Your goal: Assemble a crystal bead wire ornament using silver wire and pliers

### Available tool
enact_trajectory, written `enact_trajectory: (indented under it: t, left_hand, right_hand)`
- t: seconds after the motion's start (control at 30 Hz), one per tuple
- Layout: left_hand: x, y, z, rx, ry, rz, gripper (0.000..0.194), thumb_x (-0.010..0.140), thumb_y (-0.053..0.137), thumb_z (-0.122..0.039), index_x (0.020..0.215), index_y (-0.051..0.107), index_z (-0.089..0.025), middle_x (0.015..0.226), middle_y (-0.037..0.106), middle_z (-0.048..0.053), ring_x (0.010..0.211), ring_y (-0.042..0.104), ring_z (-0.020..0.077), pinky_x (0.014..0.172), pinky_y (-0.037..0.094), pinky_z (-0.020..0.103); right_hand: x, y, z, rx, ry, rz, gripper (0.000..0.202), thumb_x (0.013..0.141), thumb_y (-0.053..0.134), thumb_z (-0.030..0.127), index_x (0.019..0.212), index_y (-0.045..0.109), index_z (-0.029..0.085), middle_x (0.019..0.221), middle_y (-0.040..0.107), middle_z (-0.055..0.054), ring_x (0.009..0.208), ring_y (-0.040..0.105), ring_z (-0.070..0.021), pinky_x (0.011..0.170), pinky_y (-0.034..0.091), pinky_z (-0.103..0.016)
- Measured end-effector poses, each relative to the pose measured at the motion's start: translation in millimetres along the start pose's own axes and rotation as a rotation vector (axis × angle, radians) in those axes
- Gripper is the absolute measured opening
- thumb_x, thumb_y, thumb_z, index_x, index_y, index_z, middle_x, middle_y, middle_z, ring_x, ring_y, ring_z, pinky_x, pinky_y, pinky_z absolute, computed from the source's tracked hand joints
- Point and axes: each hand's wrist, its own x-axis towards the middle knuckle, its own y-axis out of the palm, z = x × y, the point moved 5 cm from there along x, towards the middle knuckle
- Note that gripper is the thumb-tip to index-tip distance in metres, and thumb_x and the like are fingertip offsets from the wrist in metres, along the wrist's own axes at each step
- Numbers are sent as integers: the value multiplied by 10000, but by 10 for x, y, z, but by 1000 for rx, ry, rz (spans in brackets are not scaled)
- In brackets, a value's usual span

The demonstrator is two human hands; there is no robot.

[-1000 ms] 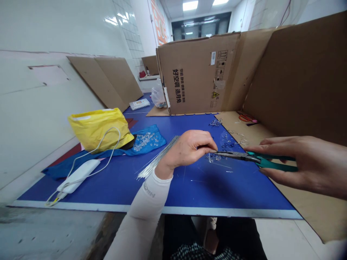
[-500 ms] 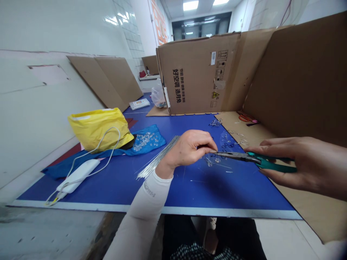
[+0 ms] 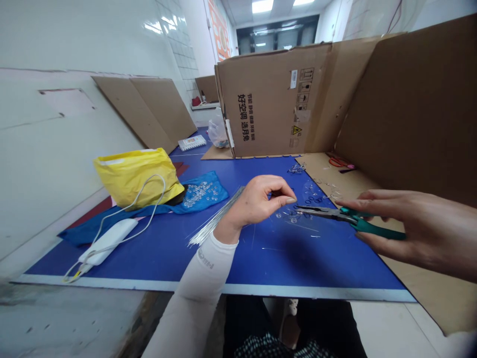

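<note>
My left hand [image 3: 261,201] is closed in a pinch above the blue table; whatever lies between thumb and forefinger is too small to make out. From the right, my right hand [image 3: 432,231] grips needle-nose pliers [image 3: 328,213] with green handles. Their tips point left, just below and beside the left fingertips. Under and behind the pliers lie small dark rings [image 3: 309,201], clear beads [image 3: 293,219] and short bits of wire [image 3: 301,226]. A bundle of thin, straight silver wires [image 3: 212,226] lies beside my left forearm, partly covered by it.
Clear beads [image 3: 201,193] lie on a blue cloth [image 3: 219,186], beside a yellow bag [image 3: 137,174]. A white power strip [image 3: 108,242] with a cable sits front left. Tall cardboard [image 3: 272,114] stands behind. Red-handled scissors [image 3: 337,162] rest on cardboard at right.
The plier tips have dropped slightly away from my left fingertips, leaving a small gap. My left hand has risen a little. The plier handles look closer together.
</note>
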Motion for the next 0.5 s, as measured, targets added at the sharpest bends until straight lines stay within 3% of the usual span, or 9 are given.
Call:
enact_trajectory:
  t: [0.37, 0.5]
  left_hand:
    - [3, 46, 1, 2, 6, 91, 127, 899, 692, -231, 787, 723, -182, 789, 737, 38, 754, 665, 149, 732, 494, 277]
    - [-2, 53, -6, 22, 14, 107, 122, 904, 680, -222, 796, 720, -184, 795, 741, 37, 762, 667, 151, 744, 492, 281]
  right_hand:
    - [59, -83, 74, 35, 8, -34, 431, 898, 583, 497, 1245, 741, 297, 1188, 771, -51, 1106, 719, -296, 903, 621, -406]
    - [91, -112, 104, 54, 30, -89, 415, 868, 609, 533, 1175, 774, 309, 1105, 794, -37, 961, 754, -269, 781, 641, -366]
